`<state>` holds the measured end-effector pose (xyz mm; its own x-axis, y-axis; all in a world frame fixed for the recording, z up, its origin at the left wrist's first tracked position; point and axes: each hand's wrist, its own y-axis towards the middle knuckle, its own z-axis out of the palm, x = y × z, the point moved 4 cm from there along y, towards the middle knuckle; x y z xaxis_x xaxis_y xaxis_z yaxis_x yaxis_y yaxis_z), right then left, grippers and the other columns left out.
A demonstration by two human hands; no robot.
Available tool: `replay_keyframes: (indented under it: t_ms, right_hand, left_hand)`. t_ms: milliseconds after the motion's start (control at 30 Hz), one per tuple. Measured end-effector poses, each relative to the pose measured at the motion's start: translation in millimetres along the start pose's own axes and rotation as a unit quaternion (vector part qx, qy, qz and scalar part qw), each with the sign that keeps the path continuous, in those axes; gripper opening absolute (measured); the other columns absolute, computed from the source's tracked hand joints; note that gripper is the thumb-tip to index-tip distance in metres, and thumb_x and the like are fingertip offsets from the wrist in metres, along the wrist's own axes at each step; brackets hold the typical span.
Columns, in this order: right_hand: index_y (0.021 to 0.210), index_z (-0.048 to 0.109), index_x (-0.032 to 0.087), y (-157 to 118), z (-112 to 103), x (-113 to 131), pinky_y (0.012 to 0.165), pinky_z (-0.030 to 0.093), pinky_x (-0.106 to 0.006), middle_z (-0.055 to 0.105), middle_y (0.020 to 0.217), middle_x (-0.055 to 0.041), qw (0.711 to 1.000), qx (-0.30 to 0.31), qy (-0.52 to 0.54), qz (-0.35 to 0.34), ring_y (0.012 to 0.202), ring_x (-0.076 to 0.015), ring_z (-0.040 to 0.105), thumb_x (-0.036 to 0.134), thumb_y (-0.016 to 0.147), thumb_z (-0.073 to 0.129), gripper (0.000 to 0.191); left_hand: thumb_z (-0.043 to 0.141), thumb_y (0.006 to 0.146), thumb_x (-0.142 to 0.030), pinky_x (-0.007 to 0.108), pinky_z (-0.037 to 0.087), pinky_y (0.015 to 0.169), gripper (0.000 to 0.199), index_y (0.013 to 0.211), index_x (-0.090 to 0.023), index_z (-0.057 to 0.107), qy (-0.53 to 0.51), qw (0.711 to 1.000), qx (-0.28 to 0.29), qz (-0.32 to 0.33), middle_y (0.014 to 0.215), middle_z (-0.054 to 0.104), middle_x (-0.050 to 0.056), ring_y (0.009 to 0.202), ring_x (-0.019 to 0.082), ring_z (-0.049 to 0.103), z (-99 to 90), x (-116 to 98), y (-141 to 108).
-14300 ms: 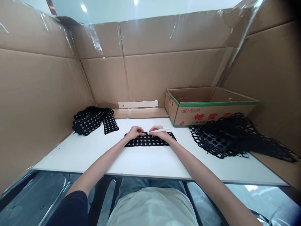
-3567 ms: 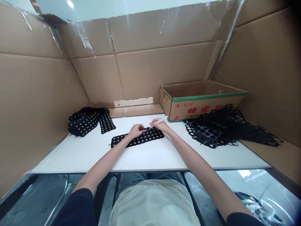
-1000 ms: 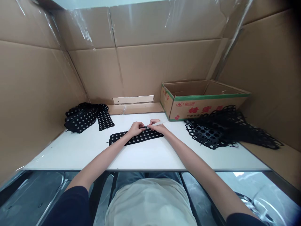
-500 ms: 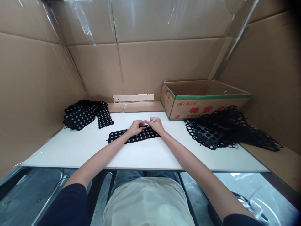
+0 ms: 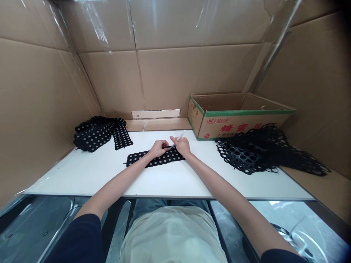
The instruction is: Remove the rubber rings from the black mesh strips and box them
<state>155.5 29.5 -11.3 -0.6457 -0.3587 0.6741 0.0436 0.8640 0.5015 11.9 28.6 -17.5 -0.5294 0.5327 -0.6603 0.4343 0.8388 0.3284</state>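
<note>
Strip point(image 5: 170, 157): black, rows of pale grey dots. Cloth pile point(image 5: 94, 138): black, pale-dotted. Pen point(image 5: 181, 135): white. Tabletop point(image 5: 175, 182): white. Net point(image 5: 263, 150): black, round-hole pattern. Box point(image 5: 196, 118): brown, green rim point(image 5: 246, 113), red lettering point(image 5: 227, 128). Walls point(image 5: 192, 69): brown. Sleeve point(image 5: 79, 233): navy. Garment front point(image 5: 175, 233): pale cream.

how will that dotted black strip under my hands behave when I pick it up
The strip will probably flop, since the similar dotted cloth at left lies in folds. It looks thin, so likely light. Lying mostly flat, it seems unlikely to roll.
</note>
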Motion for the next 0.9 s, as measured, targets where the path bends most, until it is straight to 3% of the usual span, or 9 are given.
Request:
replay_keyframes:
  t_ms: [200,400,633,900]
  right_hand:
    - [0.041,0.039,0.021,-0.9,1.8,-0.7,0.052,0.026,-0.028,0.045,0.042,-0.0057,0.999,-0.015,0.029,0.020,0.056,-0.0188,0.051,0.065,0.076,0.039,0.057]
    - [0.041,0.037,0.021,-1.7,1.3,-8.1,0.046,0.030,-0.028,0.040,0.036,-0.0027,0.990,-0.045,0.099,0.090,0.043,-0.0152,0.044,0.069,0.075,0.034,0.059]
    - [0.051,0.050,0.018,-5.2,1.9,-5.1,0.049,0.037,-0.026,0.040,0.033,0.0015,0.969,0.044,0.225,0.091,0.036,-0.0117,0.041,0.061,0.078,0.039,0.052]
    - [0.046,0.051,0.017,-3.1,-0.4,-5.3,0.052,0.039,-0.025,0.039,0.032,0.0020,0.964,0.070,0.234,0.106,0.036,-0.0100,0.040,0.062,0.076,0.041,0.055]
  left_hand:
    - [0.059,0.068,-0.023,0.026,0.044,0.069,0.010,0.072,-0.014,0.061,0.011,1.000,0.001,0.006,0.073,0.064,0.003,0.069,0.014,0.056,0.2,0.8,0.3]
    - [0.058,0.069,-0.023,0.026,0.044,0.069,0.010,0.073,-0.014,0.060,0.013,1.000,0.003,0.024,0.073,0.063,0.002,0.069,0.014,0.056,1.8,1.0,-0.2]
    - [0.059,0.069,-0.024,0.026,0.044,0.070,0.010,0.072,-0.014,0.060,0.001,1.000,-0.003,0.017,0.073,0.064,0.003,0.069,0.014,0.057,2.0,1.7,-0.5]
    - [0.061,0.068,-0.023,0.026,0.044,0.069,0.010,0.071,-0.014,0.060,0.008,1.000,-0.006,-0.022,0.072,0.064,0.002,0.066,0.013,0.056,0.9,2.4,-0.5]
